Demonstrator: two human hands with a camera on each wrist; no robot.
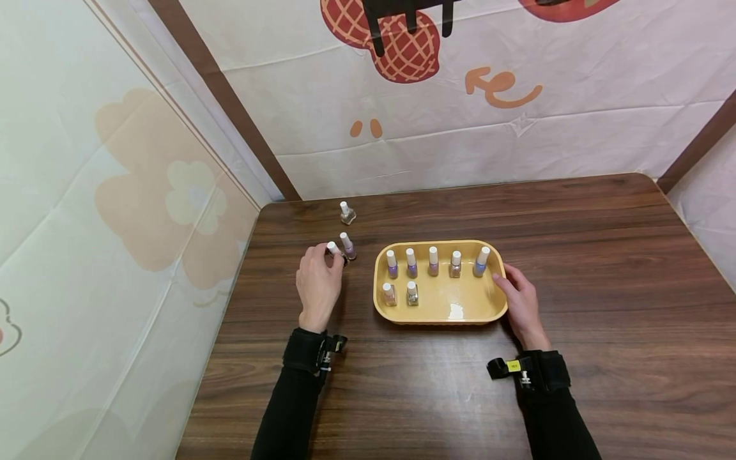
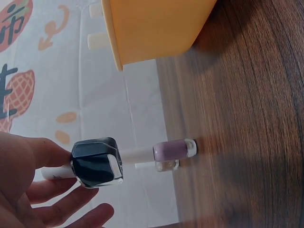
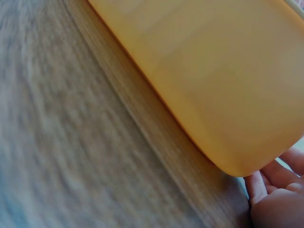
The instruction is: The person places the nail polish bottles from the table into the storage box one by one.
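My left hand [image 1: 319, 281] pinches a dark nail polish bottle [image 2: 96, 162] by its white cap. The left wrist view shows this bottle's near-black body off the table. Just beside it a purple nail polish bottle [image 1: 348, 246] stands on the table, and farther back is a clear one [image 1: 347, 214]. My right hand [image 1: 520, 303] grips the right end of a yellow tray [image 1: 443, 317], thumb over the rim. Several white-capped bottles stand in the tray: a back row ending at a blue one [image 1: 480, 262], and a pinkish one [image 1: 389, 294] and a glittery one [image 1: 412, 294] in front.
The brown wooden table [image 1: 621, 306] carries everything. A printed cloth wall [image 1: 460, 147] rises behind its back edge, and another cloth [image 1: 132, 211] hangs along the left side. In the right wrist view, the tray's outer wall [image 3: 223, 95] fills much of the picture.
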